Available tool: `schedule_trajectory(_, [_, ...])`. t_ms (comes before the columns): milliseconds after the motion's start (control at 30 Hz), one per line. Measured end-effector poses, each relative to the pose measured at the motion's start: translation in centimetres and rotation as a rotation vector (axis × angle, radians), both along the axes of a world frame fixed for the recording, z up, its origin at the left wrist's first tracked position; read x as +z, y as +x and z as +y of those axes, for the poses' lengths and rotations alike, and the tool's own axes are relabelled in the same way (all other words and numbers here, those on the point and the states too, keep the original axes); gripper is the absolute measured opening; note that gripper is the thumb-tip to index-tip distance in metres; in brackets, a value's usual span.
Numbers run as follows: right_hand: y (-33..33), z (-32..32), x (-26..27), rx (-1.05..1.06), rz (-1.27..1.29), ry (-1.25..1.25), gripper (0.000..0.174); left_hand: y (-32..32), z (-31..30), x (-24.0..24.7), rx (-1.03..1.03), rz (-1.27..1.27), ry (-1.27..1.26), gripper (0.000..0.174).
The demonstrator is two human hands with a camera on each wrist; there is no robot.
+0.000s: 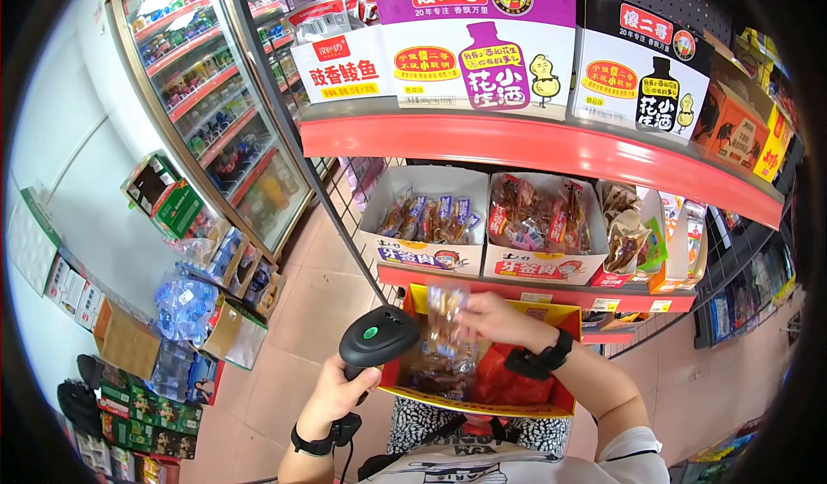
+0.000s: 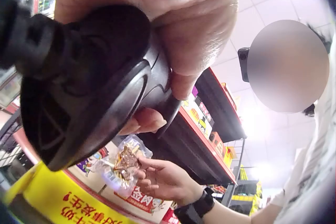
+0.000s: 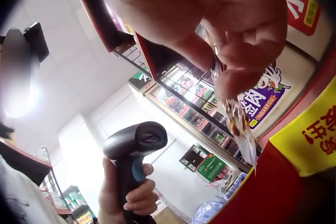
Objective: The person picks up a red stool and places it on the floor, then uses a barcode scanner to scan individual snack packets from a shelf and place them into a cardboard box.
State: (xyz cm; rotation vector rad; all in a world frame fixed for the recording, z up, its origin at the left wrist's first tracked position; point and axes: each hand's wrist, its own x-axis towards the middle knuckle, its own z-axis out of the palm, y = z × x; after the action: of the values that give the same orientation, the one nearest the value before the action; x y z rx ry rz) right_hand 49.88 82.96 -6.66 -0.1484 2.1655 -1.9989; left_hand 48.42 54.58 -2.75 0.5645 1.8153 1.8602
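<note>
Curled round the handle of a black plastic barcode scanner (image 1: 379, 339), the grip of the left hand (image 1: 338, 391) is firmly closed; the grip of the right hand (image 1: 498, 319) pinches a clear plastic packet of brown food (image 1: 445, 322) between thumb and fingers. That packet hangs above the left part of an open yellow-and-red cardboard box (image 1: 525, 412). Its lower end is hard to tell from the brown packets (image 1: 441, 374) inside, and its print cannot be read. Right fingers partly cover it in the right wrist view, while the scanner hides much of the left wrist view. Packets in the box overlap too much to count; shiny red wrapping (image 1: 514, 379) lies at their right, partly behind the right forearm.

One scanner is in view, with one round green sticker (image 1: 371, 333). Two open white cardboard boxes, one purple-lettered (image 1: 431, 257) and one red-lettered (image 1: 544, 267), stand side by side on the shelf beyond, both reading 牙签肉; the right wrist view adds "YAQIANROU". Above are a purple-and-white carton (image 1: 482, 45) and a black-and-white carton (image 1: 644, 66), both marked 傻二哥 and "20年专注", beside a white box reading 豉香鲮鱼 (image 1: 340, 72). Yellow flap lettering, partly cut off, includes 牛奶 in the left wrist view.
</note>
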Motion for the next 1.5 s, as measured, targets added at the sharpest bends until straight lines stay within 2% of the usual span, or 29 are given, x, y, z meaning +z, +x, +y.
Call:
schedule_trajectory(67, [0.2, -0.7, -0.4, 0.193, -0.183, 0.131, 0.021, 0.0, 0.0, 0.0, 0.009, -0.008, 0.009, 0.020])
schedule_trajectory(133, [0.5, -1.6, -0.6, 0.293, -0.376, 0.167, 0.027, 0.0, -0.1, 0.0, 0.013, -0.007, -0.022, 0.019])
schedule_trajectory(167, [0.6, -1.9, -1.2, 0.295, -0.377, 0.167, 0.027, 0.0, -0.3, -0.2, 0.015, -0.008, -0.022, 0.019])
schedule_trajectory(233, [0.4, -2.3, -2.0, 0.190, -0.344, 0.200, 0.026, -0.1, -0.6, -0.7, -0.010, 0.012, -0.044, 0.038])
schedule_trajectory(267, [0.2, -2.3, -1.7, 0.192, -0.345, 0.202, 0.026, -0.2, -0.6, -0.8, -0.008, 0.012, -0.042, 0.038])
schedule_trajectory(333, [-0.7, -2.3, -0.2, 0.105, 0.020, 0.406, 0.029, -0.2, -0.8, -0.9, -0.008, 0.012, -0.038, 0.036])
schedule_trajectory(367, [-1.2, -2.3, 0.9, 0.064, 0.144, 0.374, 0.028, -0.2, -0.9, -1.0, -0.008, 0.011, -0.036, 0.036])
schedule_trajectory(433, [-2.8, -2.4, 3.1, -0.155, 0.487, 0.478, 0.028, -0.2, -0.9, -1.1, 0.009, 0.004, -0.034, 0.035])
schedule_trajectory(500, [-4.5, -2.8, 6.1, -0.365, 0.711, 0.716, 0.026, -0.1, -1.0, -1.1, 0.008, 0.006, -0.036, 0.034])
schedule_trajectory(600, [-8.0, -3.5, 8.1, -0.433, 0.821, 0.766, 0.028, 0.0, -1.2, -1.4, 0.010, -0.020, -0.022, 0.028])
schedule_trajectory(633, [-9.3, -3.8, 8.1, -0.438, 0.825, 0.765, 0.028, 0.1, -1.3, -1.6, 0.013, -0.051, -0.005, 0.023])
schedule_trajectory(700, [-12.0, -4.1, 7.4, -0.240, 0.422, 0.595, 0.036, 0.4, -1.5, -1.4, 0.021, -0.050, -0.012, 0.024])
schedule_trajectory(733, [-13.2, -4.1, 6.7, -0.244, 0.431, 0.595, 0.036, 0.5, -1.6, -1.3, 0.031, -0.056, -0.017, 0.024])
schedule_trajectory(800, [-15.3, -3.9, 5.5, -0.051, 0.299, 0.551, 0.048, 0.6, -1.8, -1.2, 0.035, -0.047, -0.005, 0.023])
schedule_trajectory(833, [-15.9, -3.8, 5.5, -0.052, 0.233, 0.664, 0.046, 0.6, -2.0, -1.1, 0.044, -0.050, -0.005, 0.023])
schedule_trajectory(1000, [-15.0, -3.0, 5.4, -0.188, 0.267, 0.547, 0.032, 0.5, -2.5, -1.5, 0.053, -0.062, -0.008, 0.022])
schedule_trajectory(1100, [-14.5, -2.5, 4.9, -0.303, 0.444, 0.337, 0.030, 0.6, -2.2, -1.5, 0.063, -0.059, -0.013, 0.022])
schedule_trajectory(1200, [-13.3, -1.2, 5.2, -0.398, 0.592, 0.315, 0.026, 0.7, -1.9, -1.5, 0.048, -0.042, -0.006, 0.022])
schedule_trajectory(1333, [-9.9, -0.1, 8.6, -0.581, 0.545, 0.642, 0.014, 0.7, -1.6, -1.6, 0.040, -0.054, -0.011, 0.022])
schedule_trajectory(1367, [-9.1, 0.0, 9.2, -0.630, 0.640, 0.630, 0.009, 0.6, -1.5, -1.6, 0.037, -0.048, -0.017, 0.022])
schedule_trajectory(1400, [-8.9, 0.4, 9.3, -0.632, 0.639, 0.631, 0.009, 0.6, -1.4, -1.6, 0.034, -0.048, -0.017, 0.022])
schedule_trajectory(1467, [-8.6, 1.2, 9.5, -0.777, 0.840, 0.737, 0.008, 0.6, -1.1, -1.3, 0.046, -0.054, -0.014, 0.022])
schedule_trajectory(1500, [-8.5, 1.6, 9.5, -0.810, 0.909, 0.709, 0.012, 0.6, -1.0, -1.2, 0.044, -0.055, -0.015, 0.022])
